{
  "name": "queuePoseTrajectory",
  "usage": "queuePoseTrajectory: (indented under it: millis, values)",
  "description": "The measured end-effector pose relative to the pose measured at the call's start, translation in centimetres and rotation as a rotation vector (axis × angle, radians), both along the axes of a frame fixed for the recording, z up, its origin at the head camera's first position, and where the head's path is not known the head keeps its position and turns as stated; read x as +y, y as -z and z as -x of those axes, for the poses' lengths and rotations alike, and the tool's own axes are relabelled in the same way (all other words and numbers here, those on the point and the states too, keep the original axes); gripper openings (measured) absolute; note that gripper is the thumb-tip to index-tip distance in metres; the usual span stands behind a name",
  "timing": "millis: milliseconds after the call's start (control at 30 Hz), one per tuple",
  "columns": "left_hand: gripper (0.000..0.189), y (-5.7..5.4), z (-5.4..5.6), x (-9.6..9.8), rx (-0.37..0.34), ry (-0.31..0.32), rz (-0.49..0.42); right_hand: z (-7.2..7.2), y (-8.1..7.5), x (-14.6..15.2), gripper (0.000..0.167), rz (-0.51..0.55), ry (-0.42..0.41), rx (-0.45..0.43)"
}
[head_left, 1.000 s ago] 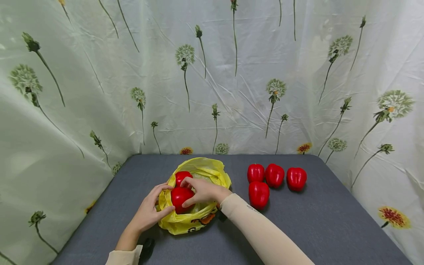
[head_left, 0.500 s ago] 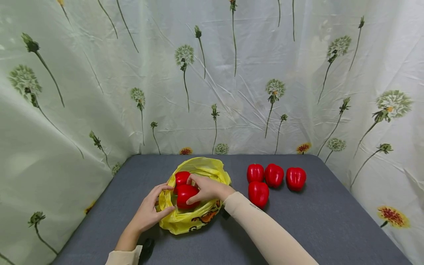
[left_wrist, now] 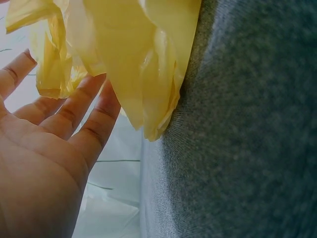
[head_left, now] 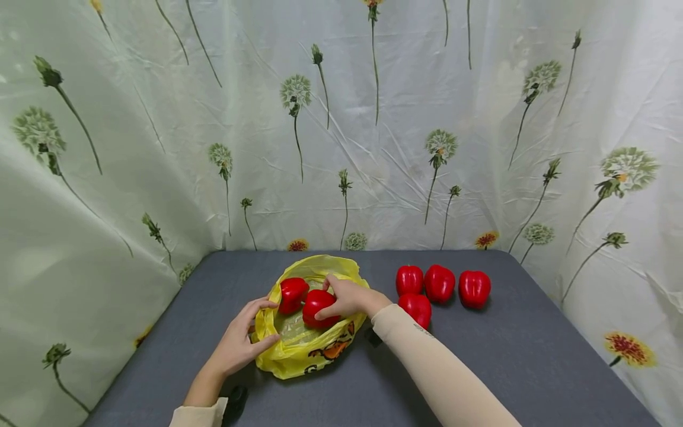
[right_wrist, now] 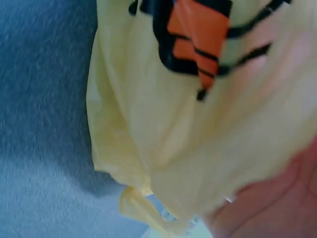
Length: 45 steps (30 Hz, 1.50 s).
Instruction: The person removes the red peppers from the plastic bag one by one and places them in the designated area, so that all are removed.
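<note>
In the head view, a yellow plastic bag [head_left: 290, 362] stands with its mouth spread wide. My right hand [head_left: 349, 299] reaches inside it and grips a red bell pepper [head_left: 315, 305] between thumb and fingers. Just left of that lies a second red bell pepper [head_left: 293, 293], against the bag's left wall. My left hand [head_left: 240, 341] touches the bag's left rim, thumb and fingers spread apart. The left wrist view has its loosely straight fingers [left_wrist: 94, 131] against the yellow plastic, some tips hidden behind folds. Plastic covers much of my right hand [right_wrist: 277, 208] in the right wrist view.
On the grey table [head_left: 480, 367], right of the bag, several more red bell peppers [head_left: 440, 283] sit close together. My right sleeve [head_left: 427, 356] partly overlaps the nearest one. A flower-printed curtain [head_left: 341, 118] hangs behind the table and along its sides.
My right hand has shifted the gripped bell pepper rightward inside the bag, away from the left wall. More of the other pepper and the bag's inside shows. My left hand stays in place.
</note>
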<state>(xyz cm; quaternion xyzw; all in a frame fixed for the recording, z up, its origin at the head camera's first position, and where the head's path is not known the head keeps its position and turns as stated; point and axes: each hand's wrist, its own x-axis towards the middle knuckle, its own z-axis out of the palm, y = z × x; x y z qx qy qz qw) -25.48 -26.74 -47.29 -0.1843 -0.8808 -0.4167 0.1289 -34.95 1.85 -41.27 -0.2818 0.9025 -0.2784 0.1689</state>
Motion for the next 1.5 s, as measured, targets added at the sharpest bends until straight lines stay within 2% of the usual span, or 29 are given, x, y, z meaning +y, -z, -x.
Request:
queuePoseTrajectory:
  millis: [267, 500, 667, 833, 1133, 1300, 1500]
  values:
    - [0.053, 0.0, 0.0, 0.0, -0.009, -0.003, 0.001, 0.0, -0.5, 0.7, 0.073, -0.083, 0.045, -0.033]
    - [0.054, 0.1, 0.0, 0.0, -0.012, -0.015, 0.019, 0.4, -0.6, 0.7, 0.051, -0.057, 0.051, -0.063]
    - [0.054, 0.1, 0.0, 0.1, -0.014, -0.017, 0.019, 0.6, -0.6, 0.8, 0.049, -0.046, 0.037, -0.079]
    - [0.054, 0.2, 0.0, 0.0, -0.007, -0.013, 0.016, 0.5, -0.5, 1.1, 0.040, 0.026, 0.057, -0.141]
    - [0.055, 0.1, 0.0, 0.0, -0.011, -0.022, 0.019, 0.3, -0.1, 1.2, 0.046, 0.116, 0.056, -0.268]
    - [0.054, 0.1, 0.0, 0.0, -0.019, -0.026, 0.019, 0.3, 0.2, 1.2, 0.057, 0.107, 0.038, -0.279]
    - [0.054, 0.0, -0.1, 0.1, -0.020, -0.025, 0.016, 0.3, 0.3, 1.1, 0.056, 0.108, 0.011, -0.230]
